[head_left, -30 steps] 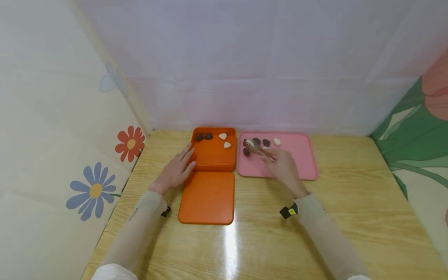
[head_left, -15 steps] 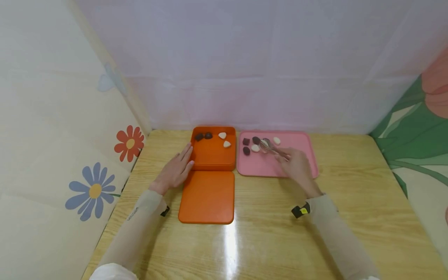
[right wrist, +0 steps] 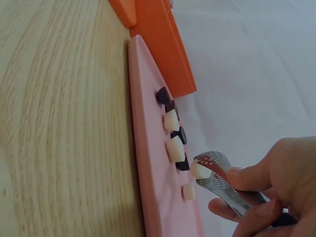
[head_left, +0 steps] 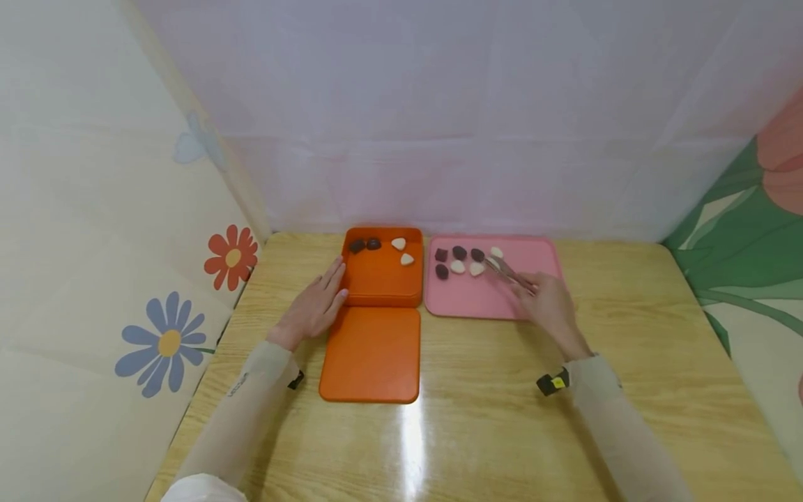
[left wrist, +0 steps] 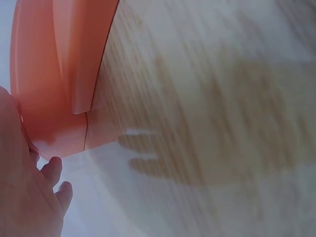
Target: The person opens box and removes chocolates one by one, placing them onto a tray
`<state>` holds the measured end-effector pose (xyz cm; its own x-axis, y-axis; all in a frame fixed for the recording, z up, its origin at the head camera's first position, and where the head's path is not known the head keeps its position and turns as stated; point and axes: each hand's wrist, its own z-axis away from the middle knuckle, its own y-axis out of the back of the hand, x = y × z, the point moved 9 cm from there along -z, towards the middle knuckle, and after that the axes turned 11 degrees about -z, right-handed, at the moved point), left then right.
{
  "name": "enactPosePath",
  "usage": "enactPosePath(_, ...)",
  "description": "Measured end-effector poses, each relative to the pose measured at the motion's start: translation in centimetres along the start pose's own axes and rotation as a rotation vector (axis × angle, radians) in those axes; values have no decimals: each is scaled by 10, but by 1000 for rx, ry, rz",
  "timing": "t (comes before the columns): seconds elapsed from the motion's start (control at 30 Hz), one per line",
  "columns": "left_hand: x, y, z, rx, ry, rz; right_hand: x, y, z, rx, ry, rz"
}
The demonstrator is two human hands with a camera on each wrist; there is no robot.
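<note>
My right hand (head_left: 552,307) grips metal tongs (head_left: 516,276) over the pink tray (head_left: 533,261). In the right wrist view, the tongs' perforated ends pinch a white chocolate (right wrist: 200,170), held above the tray. Near it sit two rows of dark chocolates (head_left: 442,272) and white chocolates (head_left: 457,267). My left hand (head_left: 311,307) rests with straight fingers along the left side of the orange box (head_left: 383,282). Inside the box, towards the back, are two dark chocolates (head_left: 373,244) and two white chocolates (head_left: 407,259).
The flat orange lid (head_left: 371,359) lies on the wooden table (head_left: 477,418) just in front of the box. Box and tray stand side by side close to the pale back wall (head_left: 401,139). A flower-printed sheet (head_left: 75,244) borders the left side.
My right hand has moved right across the tray, the tongs carrying a white chocolate from above its left end. My left hand stays at the box.
</note>
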<state>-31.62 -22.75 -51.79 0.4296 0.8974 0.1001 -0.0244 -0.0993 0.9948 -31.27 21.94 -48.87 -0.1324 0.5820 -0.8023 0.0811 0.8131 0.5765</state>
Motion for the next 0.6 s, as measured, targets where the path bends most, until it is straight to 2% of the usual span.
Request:
enactPosePath(0.3,0,0,1,8,2,2,19,-2,-1,-9,-104,41)
enactPosePath(0.6,0,0,1,9,9,-2,26,-3,-2,-24,-145,48)
